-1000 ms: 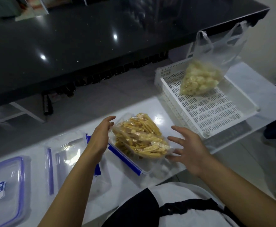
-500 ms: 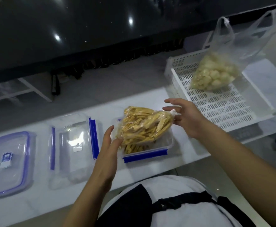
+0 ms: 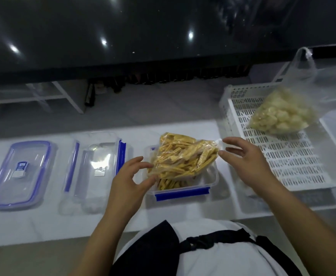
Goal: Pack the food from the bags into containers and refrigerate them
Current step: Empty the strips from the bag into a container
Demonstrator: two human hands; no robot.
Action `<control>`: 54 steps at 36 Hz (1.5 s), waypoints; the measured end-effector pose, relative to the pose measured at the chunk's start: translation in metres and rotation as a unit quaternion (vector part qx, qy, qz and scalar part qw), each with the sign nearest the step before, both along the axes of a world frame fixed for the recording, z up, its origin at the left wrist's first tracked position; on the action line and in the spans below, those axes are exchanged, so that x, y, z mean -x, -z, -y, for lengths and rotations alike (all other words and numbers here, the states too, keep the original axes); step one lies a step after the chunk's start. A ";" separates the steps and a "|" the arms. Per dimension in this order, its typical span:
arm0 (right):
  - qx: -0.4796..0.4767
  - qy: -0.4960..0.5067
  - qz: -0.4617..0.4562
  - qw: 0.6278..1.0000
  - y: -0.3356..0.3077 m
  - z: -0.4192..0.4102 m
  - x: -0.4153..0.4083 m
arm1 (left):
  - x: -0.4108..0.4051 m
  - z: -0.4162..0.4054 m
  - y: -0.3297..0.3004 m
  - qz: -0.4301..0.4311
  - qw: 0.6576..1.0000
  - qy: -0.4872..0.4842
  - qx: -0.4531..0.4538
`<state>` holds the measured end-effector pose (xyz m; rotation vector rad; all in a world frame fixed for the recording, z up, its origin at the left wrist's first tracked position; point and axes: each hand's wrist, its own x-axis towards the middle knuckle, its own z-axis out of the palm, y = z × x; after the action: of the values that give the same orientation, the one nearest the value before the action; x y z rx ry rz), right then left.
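Note:
A clear bag of yellow sticks (image 3: 183, 156) hangs tilted just above an open clear container with blue clips (image 3: 183, 193) on the white counter. Some yellow sticks lie in the container under the bag. My left hand (image 3: 129, 180) pinches the bag's lower left corner between thumb and fingers. My right hand (image 3: 248, 160) holds the bag's twisted right end with its fingertips. A second bag of pale lumps (image 3: 280, 114), inside a thin carrier bag, rests in a white slotted tray (image 3: 282, 166) to the right.
Left of the container lies another clear container with blue clips (image 3: 95, 166), and farther left a clear lid with a blue rim (image 3: 19, 172). A dark glossy counter (image 3: 163, 36) overhangs the back. The white counter's front edge runs close to my body.
Both hands have closed on the ends of the bag of yellow sticks. The bag has turned from lying in the container to stretched across above it.

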<state>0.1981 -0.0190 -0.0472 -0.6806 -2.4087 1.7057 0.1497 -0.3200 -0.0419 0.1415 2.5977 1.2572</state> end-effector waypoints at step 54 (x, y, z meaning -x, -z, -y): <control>0.265 -0.035 -0.047 0.962 -0.010 0.000 0.006 | 0.043 0.007 -0.041 0.046 0.968 0.098 -0.224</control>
<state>0.1922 -0.0192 -0.0369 -0.5518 -1.9338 2.3817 0.1068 -0.3269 -0.0013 0.4010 2.1201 1.7043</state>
